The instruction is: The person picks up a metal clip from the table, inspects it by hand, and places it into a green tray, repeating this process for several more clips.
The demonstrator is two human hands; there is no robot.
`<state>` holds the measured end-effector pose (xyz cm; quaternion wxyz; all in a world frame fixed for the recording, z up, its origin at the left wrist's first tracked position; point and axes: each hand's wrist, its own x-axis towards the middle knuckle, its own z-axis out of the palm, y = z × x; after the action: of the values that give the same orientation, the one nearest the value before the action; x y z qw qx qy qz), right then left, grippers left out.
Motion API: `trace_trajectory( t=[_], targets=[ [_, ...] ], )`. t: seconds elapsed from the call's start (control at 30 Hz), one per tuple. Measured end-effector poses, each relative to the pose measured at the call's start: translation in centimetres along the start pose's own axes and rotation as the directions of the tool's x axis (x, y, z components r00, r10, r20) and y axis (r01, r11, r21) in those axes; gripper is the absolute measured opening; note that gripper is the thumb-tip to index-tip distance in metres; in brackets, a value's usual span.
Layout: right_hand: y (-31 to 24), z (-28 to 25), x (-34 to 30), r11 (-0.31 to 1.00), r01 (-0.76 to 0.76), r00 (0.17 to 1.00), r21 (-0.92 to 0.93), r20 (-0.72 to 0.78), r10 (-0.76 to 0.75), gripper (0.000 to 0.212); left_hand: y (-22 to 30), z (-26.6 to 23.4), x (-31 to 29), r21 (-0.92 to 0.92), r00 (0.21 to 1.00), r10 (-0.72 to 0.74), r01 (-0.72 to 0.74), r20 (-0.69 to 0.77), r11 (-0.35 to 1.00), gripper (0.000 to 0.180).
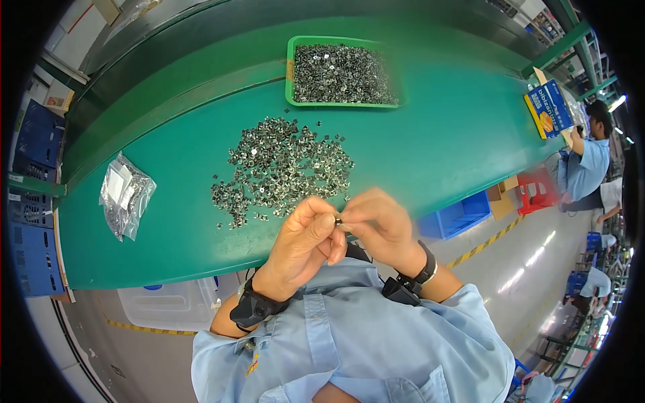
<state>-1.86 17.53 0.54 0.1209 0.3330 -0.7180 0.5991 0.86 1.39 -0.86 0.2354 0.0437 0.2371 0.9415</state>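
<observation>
Between the fingertips of both hands is a small dark metal part (338, 221), pinched in front of my chest at the table's near edge. My left hand (306, 235) closes thumb and forefinger on its left side. From the right, the thumb and fingers of my right hand (380, 225) meet it; that hand is slightly blurred. Just beyond my hands, a loose pile of small shiny metal parts (285, 168) spreads over the green table (430, 148). The held piece is too small to make out in detail.
A green tray (290, 74) full of similar small parts stands at the back. On the left lies a clear plastic bag (127, 195) with parts and a paper. A blue and yellow box (549, 109) is at the far right, near a person (586, 161). Below stands a blue bin (457, 215).
</observation>
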Motion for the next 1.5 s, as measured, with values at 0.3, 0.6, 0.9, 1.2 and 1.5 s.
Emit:
trace_trajectory(
  t=[0.3,0.6,0.9,1.2,1.5],
  targets=[
    [0.7,0.4,-0.2,1.000,0.004,1.000,0.011,-0.018,-0.004,0.014,0.6,0.6,-0.1,0.296,0.990,0.055,-0.015,-0.126,0.955,0.017],
    [1.2,0.7,-0.6,0.990,-0.092,0.993,0.110,-0.063,0.099,0.014,0.7,1.2,0.0,0.210,0.988,0.018,0.015,-0.154,0.978,0.018],
    [1.2,-0.1,0.2,0.996,-0.087,0.995,0.024,-0.041,0.088,0.012,0.8,1.2,0.1,0.274,0.986,0.036,0.011,-0.165,0.962,0.017],
    [6.7,-6.1,11.1,0.925,-0.305,0.950,-0.226,-0.137,0.280,0.010,1.2,0.0,0.2,0.228,0.980,0.032,0.014,-0.194,0.973,0.016],
    [8.0,-5.1,8.1,0.811,-0.082,0.942,-0.580,0.221,0.254,0.014,1.6,-0.9,0.1,0.188,0.992,-0.054,0.074,-0.110,0.979,0.015]
  ],
)
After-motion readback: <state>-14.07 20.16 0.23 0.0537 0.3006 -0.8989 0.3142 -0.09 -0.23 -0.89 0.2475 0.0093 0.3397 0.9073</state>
